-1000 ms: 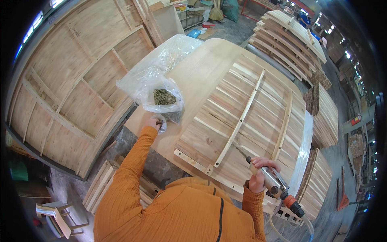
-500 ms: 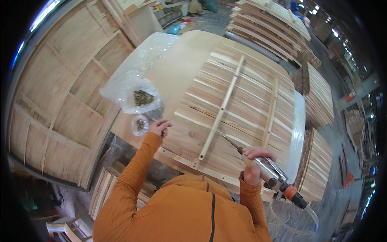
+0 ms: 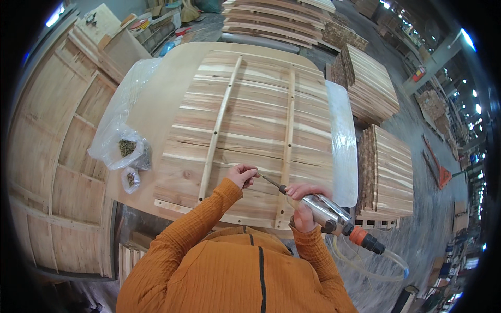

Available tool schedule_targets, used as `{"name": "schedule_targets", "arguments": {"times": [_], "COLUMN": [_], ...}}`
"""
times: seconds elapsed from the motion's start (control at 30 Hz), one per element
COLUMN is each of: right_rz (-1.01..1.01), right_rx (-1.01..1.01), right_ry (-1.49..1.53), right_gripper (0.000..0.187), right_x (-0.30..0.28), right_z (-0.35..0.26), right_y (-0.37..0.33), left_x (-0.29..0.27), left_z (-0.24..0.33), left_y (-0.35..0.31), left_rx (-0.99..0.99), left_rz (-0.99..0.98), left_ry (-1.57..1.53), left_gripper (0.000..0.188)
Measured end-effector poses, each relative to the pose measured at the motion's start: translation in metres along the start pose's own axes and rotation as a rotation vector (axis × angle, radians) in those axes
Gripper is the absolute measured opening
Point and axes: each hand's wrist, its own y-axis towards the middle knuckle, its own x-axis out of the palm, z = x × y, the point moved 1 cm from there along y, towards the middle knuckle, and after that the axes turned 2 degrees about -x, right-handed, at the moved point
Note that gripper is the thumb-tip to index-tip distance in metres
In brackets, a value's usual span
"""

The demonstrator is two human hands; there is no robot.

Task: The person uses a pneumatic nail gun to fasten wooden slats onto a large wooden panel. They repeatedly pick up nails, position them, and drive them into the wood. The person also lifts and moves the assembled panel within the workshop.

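My right hand [image 3: 307, 202] is wrapped round a silver air screwdriver [image 3: 324, 214] with an orange collar, its hose trailing from the rear. The tool's long thin bit points left over the slatted wooden panel [image 3: 250, 120]. At the bit's tip my left hand [image 3: 242, 176] pinches a small screw, mostly hidden by the fingers. Two narrow battens, a left batten [image 3: 222, 112] and a right batten [image 3: 288, 135], lie across the panel's slats, with dark holes along them. An open plastic bag [image 3: 136, 151] of small brass-coloured screws sits at the left, beside a smaller bag [image 3: 130, 180].
Beneath the panel is a smooth tan board [image 3: 156, 96]. Stacked wooden panels stand at the far side [image 3: 274, 21] and right [image 3: 386, 172]. A large framed wooden panel [image 3: 68, 172] leans at the left. The clear hose [image 3: 394, 258] loops down at my right.
My left hand has moved from beside the screw bags to the tip of the screwdriver bit. The view has swung rightward, and the screwdriver is now near the right batten.
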Motion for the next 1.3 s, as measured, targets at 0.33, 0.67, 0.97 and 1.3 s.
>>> {"name": "schedule_targets", "arguments": {"times": [0.33,0.67,0.97,1.3], "right_rz": [-0.002,-0.009,-0.004,-0.026], "right_rx": [0.029,0.211,0.338,0.431], "right_ry": [-0.06,-0.137,-0.305,-0.336], "right_gripper": [0.034,0.036,0.029,0.025], "right_x": [-0.062,-0.095,-0.11,-0.113], "right_z": [0.003,0.053,0.121,0.169], "right_y": [0.011,0.054,0.128,0.13], "left_x": [0.053,0.091,0.091,0.059], "left_z": [-0.016,-0.012,0.006,-0.017], "left_y": [0.025,0.079,0.152,0.159], "left_rx": [0.02,-0.001,-0.16,-0.266], "left_rz": [0.015,-0.039,-0.097,0.161], "left_ry": [0.156,0.218,0.25,-0.398], "left_gripper": [0.019,0.024,0.028,0.017]}}
